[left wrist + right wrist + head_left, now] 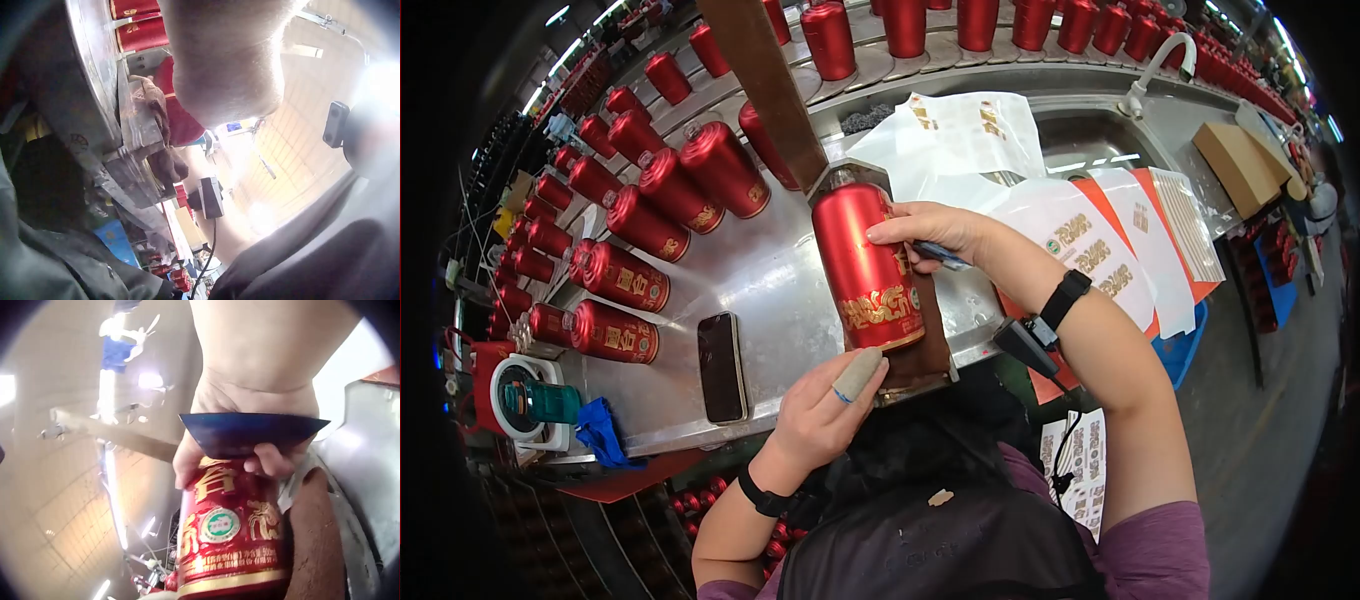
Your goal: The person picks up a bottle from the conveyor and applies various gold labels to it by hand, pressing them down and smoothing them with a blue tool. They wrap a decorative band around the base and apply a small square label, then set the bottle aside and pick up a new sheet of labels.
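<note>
A glossy red bottle (862, 255) with gold lettering lies tilted in a cloth-lined metal holder at the table's front edge. My right hand (945, 232) grips its side, thumb across the front. Tucked in the same fingers is a dark blue trapezoid scraper (253, 432), which lies across the palm in the right wrist view. A round green-and-white emblem (220, 525) shows on the bottle below it. My left hand (825, 405), a beige finger cot (858, 375) on one finger, touches the bottle's base with extended fingers. The left wrist view hides those fingertips behind the hand.
Red bottles (615, 275) crowd the left, and more stand on the conveyor (900, 68) behind. A phone (722, 366) lies left of the holder. Sheets of gold decals (1090, 245) are spread on the right, beside a sink (1090, 135). A brown post (765, 90) rises behind the holder.
</note>
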Motion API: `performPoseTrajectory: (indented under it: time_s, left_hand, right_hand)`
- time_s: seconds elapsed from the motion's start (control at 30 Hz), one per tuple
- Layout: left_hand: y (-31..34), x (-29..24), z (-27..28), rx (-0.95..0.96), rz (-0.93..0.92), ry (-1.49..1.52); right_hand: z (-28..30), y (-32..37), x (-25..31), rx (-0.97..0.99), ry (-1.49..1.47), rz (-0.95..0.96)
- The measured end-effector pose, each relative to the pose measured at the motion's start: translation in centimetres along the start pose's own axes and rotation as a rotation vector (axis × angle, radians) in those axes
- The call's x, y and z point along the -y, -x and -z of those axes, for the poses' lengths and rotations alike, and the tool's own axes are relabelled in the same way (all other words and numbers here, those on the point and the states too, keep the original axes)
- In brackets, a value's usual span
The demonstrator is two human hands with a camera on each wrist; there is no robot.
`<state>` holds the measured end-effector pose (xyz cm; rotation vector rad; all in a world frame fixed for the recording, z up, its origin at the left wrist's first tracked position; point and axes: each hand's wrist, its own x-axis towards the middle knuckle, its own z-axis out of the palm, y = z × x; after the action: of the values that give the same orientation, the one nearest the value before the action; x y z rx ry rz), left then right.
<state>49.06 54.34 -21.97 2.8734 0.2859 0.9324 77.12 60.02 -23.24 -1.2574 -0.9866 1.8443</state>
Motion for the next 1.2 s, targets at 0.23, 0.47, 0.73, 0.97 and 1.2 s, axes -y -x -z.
performPoseTrajectory:
  time_s: [0.23, 0.47, 0.73, 0.97, 1.2]
  left_hand:
    - [-0.1, 0.0, 0.1, 0.030, 0.015, 0.045]
    - [-0.2, -0.1, 0.0, 0.006, 0.011, 0.026]
    - [0.3, -0.1, 0.0, 0.012, 0.019, 0.027]
    - [0.5, -0.7, 0.1, 0.004, 0.048, 0.045]
    - [0.4, -0.7, 0.0, 0.004, 0.053, 0.034]
  right_hand:
    - [-3.8, 1.3, 3.4, -0.417, 0.897, -0.017]
    - [-0.6, 0.5, 0.7, -0.075, 0.169, -0.014]
    - [-1.1, 0.8, 2.0, -0.154, 0.455, 0.061]
    - [-1.7, 0.7, 0.5, -0.021, 0.169, -0.014]
    - [-1.9, 2.3, 1.7, -0.071, 0.280, 0.081]
